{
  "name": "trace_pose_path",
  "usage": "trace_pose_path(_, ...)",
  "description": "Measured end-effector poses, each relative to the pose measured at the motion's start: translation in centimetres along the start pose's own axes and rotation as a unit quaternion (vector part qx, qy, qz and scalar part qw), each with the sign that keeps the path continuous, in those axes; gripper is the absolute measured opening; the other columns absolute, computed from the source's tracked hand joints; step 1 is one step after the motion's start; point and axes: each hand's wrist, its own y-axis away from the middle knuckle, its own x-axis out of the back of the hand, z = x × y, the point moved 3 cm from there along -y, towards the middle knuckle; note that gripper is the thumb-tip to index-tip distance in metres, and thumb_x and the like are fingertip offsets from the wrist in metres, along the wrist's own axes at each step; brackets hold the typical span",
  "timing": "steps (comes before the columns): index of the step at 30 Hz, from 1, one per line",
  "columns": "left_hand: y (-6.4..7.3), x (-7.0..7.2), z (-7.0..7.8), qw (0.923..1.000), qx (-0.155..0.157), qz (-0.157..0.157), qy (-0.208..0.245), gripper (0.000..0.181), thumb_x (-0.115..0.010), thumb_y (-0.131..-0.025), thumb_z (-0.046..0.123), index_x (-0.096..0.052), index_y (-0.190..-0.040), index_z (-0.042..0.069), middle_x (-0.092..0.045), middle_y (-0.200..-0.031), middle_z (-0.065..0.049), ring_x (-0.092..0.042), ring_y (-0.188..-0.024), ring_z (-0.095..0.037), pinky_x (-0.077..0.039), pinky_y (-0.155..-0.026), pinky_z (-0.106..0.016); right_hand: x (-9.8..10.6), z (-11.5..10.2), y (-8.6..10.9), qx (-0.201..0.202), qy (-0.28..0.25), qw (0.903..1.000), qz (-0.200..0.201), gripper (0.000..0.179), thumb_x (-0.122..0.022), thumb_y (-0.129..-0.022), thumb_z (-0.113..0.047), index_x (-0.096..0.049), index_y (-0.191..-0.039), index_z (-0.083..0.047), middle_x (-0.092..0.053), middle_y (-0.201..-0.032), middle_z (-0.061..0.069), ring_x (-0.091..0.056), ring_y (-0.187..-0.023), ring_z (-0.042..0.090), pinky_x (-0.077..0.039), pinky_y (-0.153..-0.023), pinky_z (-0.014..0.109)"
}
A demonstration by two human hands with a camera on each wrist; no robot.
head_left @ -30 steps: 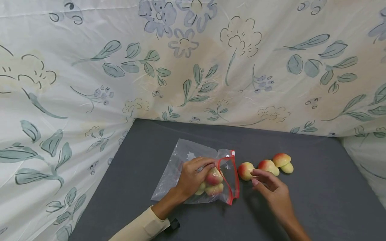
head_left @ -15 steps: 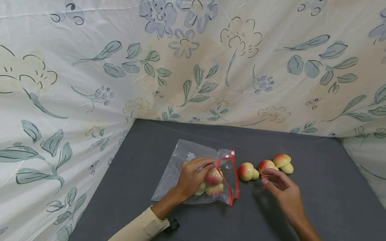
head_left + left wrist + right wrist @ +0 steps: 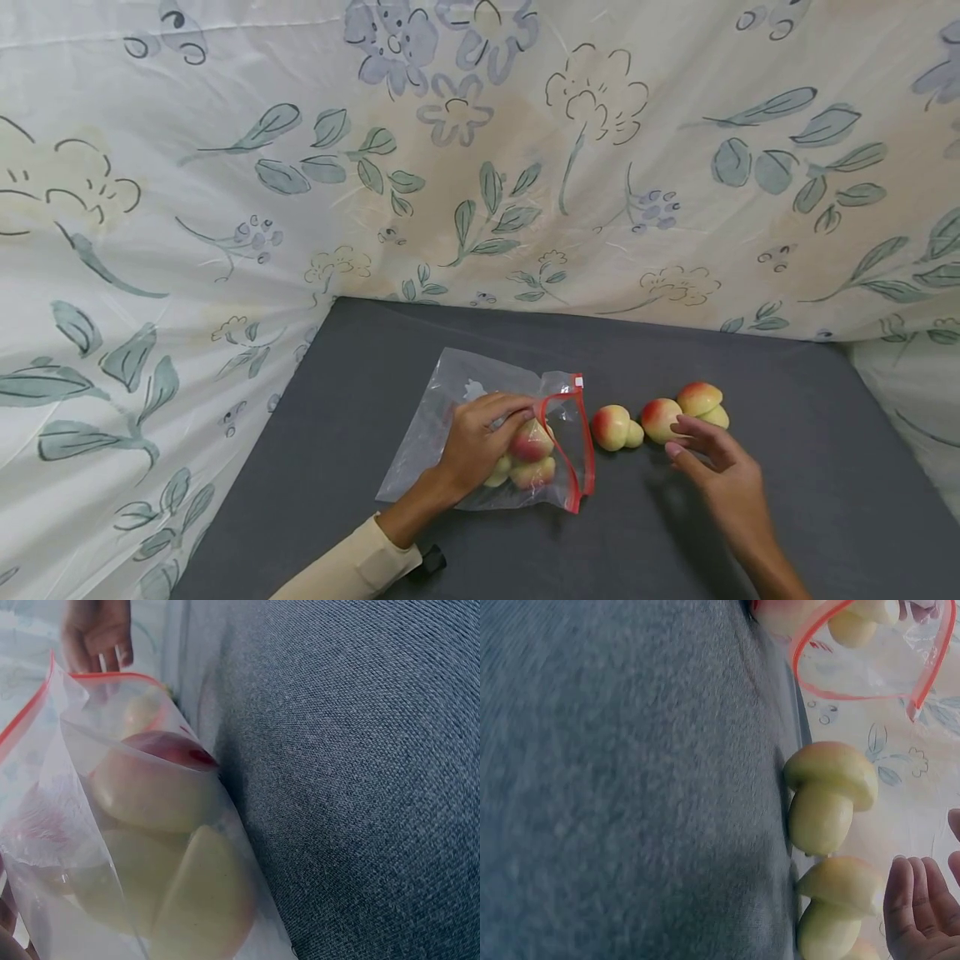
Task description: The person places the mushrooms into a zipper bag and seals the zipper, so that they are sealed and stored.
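A clear plastic zip bag (image 3: pixel 423 425) with a red zip edge lies in the middle of the table, its mouth gaping to the right. Several toy mushrooms (image 3: pixel 150 787) with red-and-yellow caps show through its plastic. My left hand (image 3: pixel 476 437) pinches the upper layer of the bag close to the mouth. Right of the bag, a first mushroom (image 3: pixel 613 427), a second mushroom (image 3: pixel 660 419) and a third mushroom (image 3: pixel 697 398) lie in a row. My right hand (image 3: pixel 723 487) hovers by the second and third, fingers loosely bent and holding nothing; it partly covers both in the head view.
A dark grey cloth covers the table (image 3: pixel 360 367). White curtains (image 3: pixel 480 183) with a floral print hang behind it and along the left side. Near my left sleeve (image 3: pixel 360 558) sits a small black object (image 3: pixel 431 560).
My right hand has moved rightward from the first mushroom, uncovering it, toward the second and third. The left hand and the bag have stayed in place.
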Motion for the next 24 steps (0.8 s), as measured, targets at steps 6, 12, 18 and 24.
trace_pose_path(6,0.1,0.0,-0.1,1.0,0.007,-0.004,0.006,0.019,-0.076,-0.096,-0.001,-0.081,-0.111,0.008,-0.08,-0.102,-0.004,-0.077,-0.095,-0.016,-0.061,-0.087,-0.026,0.5,0.5,-0.2,0.01,-0.019,0.9997,0.008,0.051,-0.073,-0.092,0.015,-0.057,-0.14,0.01,-0.076,-0.118,0.0,-0.073,-0.099,0.008,-0.06,-0.075,0.02)
trace_pose_path(12,0.2,0.1,-0.1,0.9999,0.006,-0.006,0.011,0.018,-0.074,-0.098,0.0,-0.08,-0.112,0.008,-0.08,-0.102,-0.005,-0.077,-0.095,-0.016,-0.062,-0.085,-0.026,1.0,1.0,-0.6,0.009,0.014,0.9992,0.037,0.053,-0.074,-0.092,0.014,-0.057,-0.141,0.008,-0.075,-0.118,-0.002,-0.071,-0.098,0.005,-0.059,-0.072,0.018)
trace_pose_path(18,0.3,0.1,-0.1,0.9998,0.002,-0.005,0.018,0.018,-0.075,-0.097,0.0,-0.08,-0.113,0.008,-0.08,-0.102,-0.005,-0.077,-0.093,-0.015,-0.062,-0.083,-0.025,1.8,1.4,-1.0,-0.019,0.049,0.9958,0.075,0.055,-0.076,-0.092,0.01,-0.057,-0.143,0.003,-0.07,-0.118,-0.006,-0.069,-0.1,0.002,-0.058,-0.072,0.015)
trace_pose_path(24,0.4,0.1,-0.2,0.9998,0.0,-0.003,0.017,0.018,-0.075,-0.097,0.0,-0.08,-0.112,0.008,-0.08,-0.101,-0.005,-0.076,-0.091,-0.014,-0.061,-0.082,-0.024,2.2,1.7,-1.3,-0.044,0.13,0.9863,0.091,0.059,-0.078,-0.096,-0.002,-0.054,-0.15,-0.001,-0.064,-0.122,-0.015,-0.066,-0.105,-0.004,-0.054,-0.078,0.008)
